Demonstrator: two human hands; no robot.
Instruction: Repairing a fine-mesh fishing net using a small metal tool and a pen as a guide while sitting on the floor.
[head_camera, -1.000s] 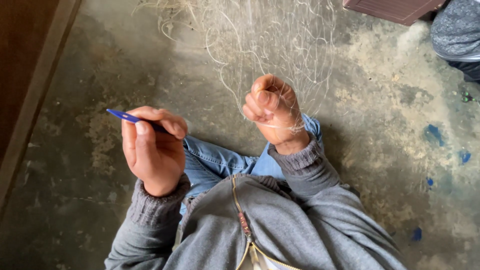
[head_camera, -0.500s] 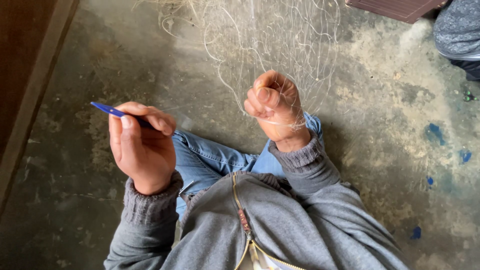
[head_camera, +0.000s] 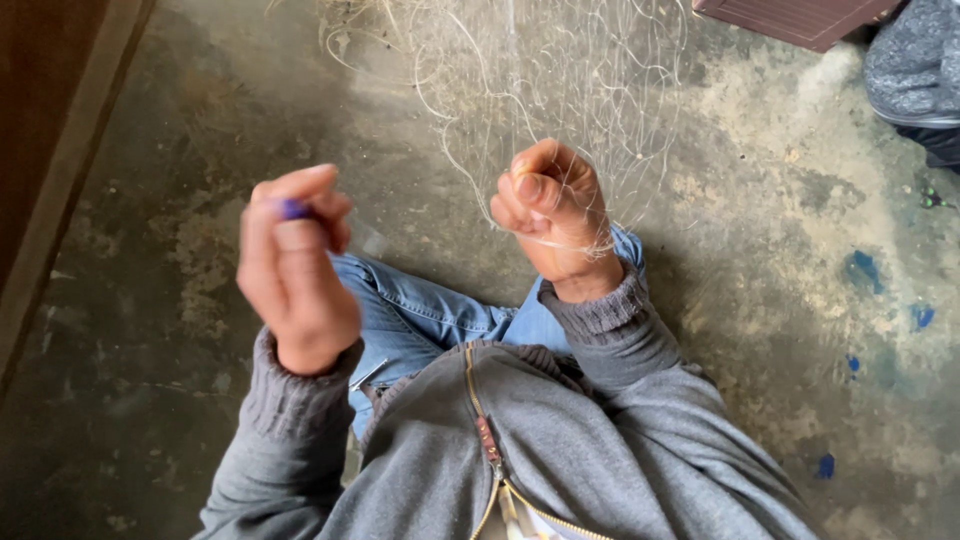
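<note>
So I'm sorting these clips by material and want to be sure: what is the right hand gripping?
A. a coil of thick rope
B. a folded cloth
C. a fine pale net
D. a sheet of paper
C: the right hand is closed on strands of a fine pale net that spreads up over the concrete floor, while the left hand holds a small blue tool.
</note>
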